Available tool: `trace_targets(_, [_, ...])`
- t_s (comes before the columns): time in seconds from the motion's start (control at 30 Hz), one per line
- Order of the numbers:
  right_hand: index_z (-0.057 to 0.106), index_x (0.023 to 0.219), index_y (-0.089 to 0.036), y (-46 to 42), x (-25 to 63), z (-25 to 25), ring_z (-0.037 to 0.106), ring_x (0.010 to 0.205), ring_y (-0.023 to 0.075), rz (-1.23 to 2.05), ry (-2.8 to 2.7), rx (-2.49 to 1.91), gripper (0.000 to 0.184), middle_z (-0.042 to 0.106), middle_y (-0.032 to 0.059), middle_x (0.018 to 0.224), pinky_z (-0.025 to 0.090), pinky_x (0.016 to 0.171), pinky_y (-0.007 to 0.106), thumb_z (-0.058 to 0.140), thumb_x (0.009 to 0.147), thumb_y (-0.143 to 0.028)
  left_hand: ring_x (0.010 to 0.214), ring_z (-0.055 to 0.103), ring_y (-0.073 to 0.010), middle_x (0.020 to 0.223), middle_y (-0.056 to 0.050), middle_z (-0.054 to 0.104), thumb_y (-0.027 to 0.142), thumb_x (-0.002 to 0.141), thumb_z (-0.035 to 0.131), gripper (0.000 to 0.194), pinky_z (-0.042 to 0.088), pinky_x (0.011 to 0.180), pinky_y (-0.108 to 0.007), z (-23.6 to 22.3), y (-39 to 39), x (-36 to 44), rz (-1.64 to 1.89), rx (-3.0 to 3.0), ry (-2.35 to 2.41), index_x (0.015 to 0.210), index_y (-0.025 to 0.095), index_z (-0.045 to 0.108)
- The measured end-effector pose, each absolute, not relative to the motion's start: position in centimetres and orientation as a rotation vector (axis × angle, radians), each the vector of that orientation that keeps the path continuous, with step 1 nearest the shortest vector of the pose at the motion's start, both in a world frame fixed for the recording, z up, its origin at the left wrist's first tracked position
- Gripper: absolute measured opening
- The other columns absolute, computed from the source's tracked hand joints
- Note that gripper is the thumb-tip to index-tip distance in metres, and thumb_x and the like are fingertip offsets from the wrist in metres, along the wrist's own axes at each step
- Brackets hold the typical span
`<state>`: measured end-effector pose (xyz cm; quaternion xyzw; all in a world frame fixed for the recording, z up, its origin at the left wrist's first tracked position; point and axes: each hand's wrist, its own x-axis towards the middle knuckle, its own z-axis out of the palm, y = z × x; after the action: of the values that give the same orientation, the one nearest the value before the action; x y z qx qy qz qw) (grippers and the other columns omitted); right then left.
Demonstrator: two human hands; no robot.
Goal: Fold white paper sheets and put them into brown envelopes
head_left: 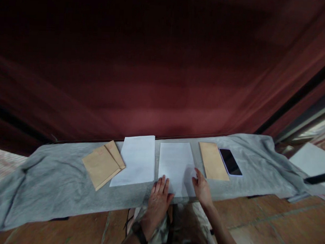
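A white sheet of paper [175,161] lies flat in front of me on the grey cloth. My left hand [160,195] rests on its lower left corner, palm down with the fingers stretched out. At the sheet's right edge is my right hand [201,185], thumb and forefinger at the border of the paper; whether they pinch it is hard to see. Left of the sheet sits a stack of white paper [140,160], partly under brown envelopes [102,166]. A single brown envelope [213,161] lies to the right.
A phone [230,161] in a light purple case lies beside the right envelope. The grey cloth [59,179] covers a narrow surface. Behind it hangs a dark red fabric [158,97]. Brown floor tiles [255,219] show below the front edge.
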<state>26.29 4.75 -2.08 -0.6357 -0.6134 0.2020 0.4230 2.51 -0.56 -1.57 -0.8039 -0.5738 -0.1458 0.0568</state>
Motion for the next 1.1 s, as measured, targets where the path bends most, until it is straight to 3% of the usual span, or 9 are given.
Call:
trace_targets(0.27, [0.060,0.129,-0.021,5.2,26.4,-1.5,0.070,0.089,0.0248,0.338,-1.698,-1.698,0.041,0.068,0.0121,0.109,0.058,0.084,0.041,0.039,0.095,-0.024,0.130,0.055,-0.0321,0.148,-0.017,0.051,0.038,0.100,0.045,0.052,0.047,0.102,-0.050,-1.6,-0.4,2.9,-0.467,-2.418,-1.804,0.146,0.014,0.047])
trace_targets(0.4, [0.060,0.130,-0.020,4.3,26.1,-0.8,0.064,0.108,0.0291,0.226,-1.739,-1.710,0.039,0.064,0.0151,0.120,0.054,0.095,0.047,0.039,0.097,-0.027,0.134,0.051,-0.0325,0.150,-0.016,0.050,0.037,0.099,0.044,0.054,0.044,0.107,-0.053,-1.0,-0.1,3.1,-0.489,-2.419,-1.818,0.148,0.015,0.043])
trace_targets(0.53, [0.054,0.138,-0.022,3.3,23.6,-0.6,0.054,0.128,0.0284,0.215,-1.865,-1.536,0.041,0.057,0.0140,0.140,0.049,0.105,0.049,0.039,0.100,-0.029,0.146,0.036,-0.0288,0.156,-0.016,0.041,0.028,0.100,0.038,0.057,0.036,0.116,-0.052,0.1,2.0,5.0,-0.575,-2.472,-1.759,0.154,0.012,0.032])
trace_targets(0.67, [0.046,0.147,-0.020,2.8,21.8,-1.0,0.043,0.140,0.0295,0.180,-2.027,-1.494,0.046,0.046,0.0142,0.153,0.040,0.113,0.052,0.038,0.103,-0.031,0.148,0.031,-0.0294,0.158,-0.018,0.036,0.021,0.097,0.037,0.056,0.033,0.119,-0.051,0.1,4.8,6.6,-0.507,-2.506,-1.754,0.151,0.007,0.035])
trace_targets(0.93, [0.034,0.155,-0.023,2.3,23.0,-1.9,0.037,0.145,0.0279,-0.094,-2.133,-1.623,0.055,0.035,0.0118,0.160,0.027,0.119,0.049,0.044,0.102,-0.034,0.150,0.027,-0.0305,0.159,-0.022,0.031,0.030,0.099,0.039,0.059,0.031,0.120,-0.051,-1.6,6.2,6.9,-0.439,-2.387,-1.905,0.152,0.003,0.033])
trace_targets(1.1, [0.031,0.156,-0.018,2.2,22.8,-2.2,0.035,0.147,0.0271,-0.249,-2.195,-1.599,0.056,0.034,0.0137,0.160,0.023,0.121,0.047,0.043,0.102,-0.029,0.151,0.024,-0.0260,0.163,-0.014,0.028,0.035,0.102,0.035,0.056,0.026,0.123,-0.050,-1.2,9.2,9.1,-0.416,-2.501,-1.809,0.154,0.013,0.032])
